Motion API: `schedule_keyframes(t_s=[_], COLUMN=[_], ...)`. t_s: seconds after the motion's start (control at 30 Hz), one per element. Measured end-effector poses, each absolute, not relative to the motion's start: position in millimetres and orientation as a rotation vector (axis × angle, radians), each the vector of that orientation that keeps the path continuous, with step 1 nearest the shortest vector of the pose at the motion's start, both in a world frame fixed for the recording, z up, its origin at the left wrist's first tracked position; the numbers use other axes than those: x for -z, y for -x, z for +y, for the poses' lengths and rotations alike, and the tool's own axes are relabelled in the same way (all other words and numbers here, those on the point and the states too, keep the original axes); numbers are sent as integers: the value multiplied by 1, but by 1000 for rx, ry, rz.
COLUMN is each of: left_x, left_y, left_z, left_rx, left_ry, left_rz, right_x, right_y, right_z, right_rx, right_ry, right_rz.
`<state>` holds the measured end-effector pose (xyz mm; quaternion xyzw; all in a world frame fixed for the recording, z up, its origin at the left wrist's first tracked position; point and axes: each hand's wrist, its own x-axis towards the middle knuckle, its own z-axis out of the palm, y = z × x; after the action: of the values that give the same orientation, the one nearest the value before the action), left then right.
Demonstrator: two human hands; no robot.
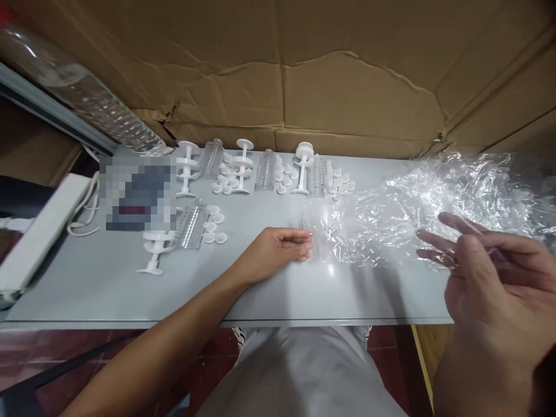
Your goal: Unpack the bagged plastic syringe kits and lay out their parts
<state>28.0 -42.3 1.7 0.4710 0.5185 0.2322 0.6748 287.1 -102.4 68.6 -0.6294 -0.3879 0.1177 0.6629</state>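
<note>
My left hand (282,246) rests low over the grey table, its fingertips closed together on the left end of a clear plastic bag (365,226). A faint clear shape shows at that end, but I cannot make out what it is. My right hand (499,284) is raised over the right side of the table with its fingers apart. Behind it spreads a heap of crumpled clear plastic bags (464,179). Left of the bag stand a clear ribbed bottle (318,176), a white spool-shaped part (304,168) and a pile of small white caps (339,180).
More ribbed bottles (266,169), white spool-shaped parts (245,165) and caps (215,223) lie in groups to the left. A large water bottle (87,92) leans at the back left, above a white power strip (43,231). Cardboard (356,92) walls the rear.
</note>
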Motion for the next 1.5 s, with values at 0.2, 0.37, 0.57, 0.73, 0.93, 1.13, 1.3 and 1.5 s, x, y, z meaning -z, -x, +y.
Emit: schedule_keyframes(t_s=[0.2,0.37,0.57,0.73,0.93,1.13,1.3,1.5], left_x=[0,2,4,4,8,11,9,14], left_y=[-28,-32,-39,-38,-39,-43,-43,-44], left_z=[-45,-50,-46,-37,-38,-40,-40,-43], left_rx=[-524,-657,-583,-498,-564,-600,-635,-727], left_ry=[-1102,-1343,-1658,-1576,-1581,-1588,-1647,-1676], left_rz=[1185,1167,1121,1108,1090,1154,1101,1088], right_x=[-61,-27,-6,-28,-28,-7,-3,0], right_y=[-305,-328,-325,-317,-311,-298,-280,-275], right_z=[-99,-102,-99,-98,-89,-88,-84,-87], right_rx=[-407,-540,-343,-598,-848,-978,-1269,-1301], right_ry=[1520,1846,2224,1642,1437,1242,1289,1119], right_rz=[-874,-1055,-1400,-1099,-722,-588,-480,-485])
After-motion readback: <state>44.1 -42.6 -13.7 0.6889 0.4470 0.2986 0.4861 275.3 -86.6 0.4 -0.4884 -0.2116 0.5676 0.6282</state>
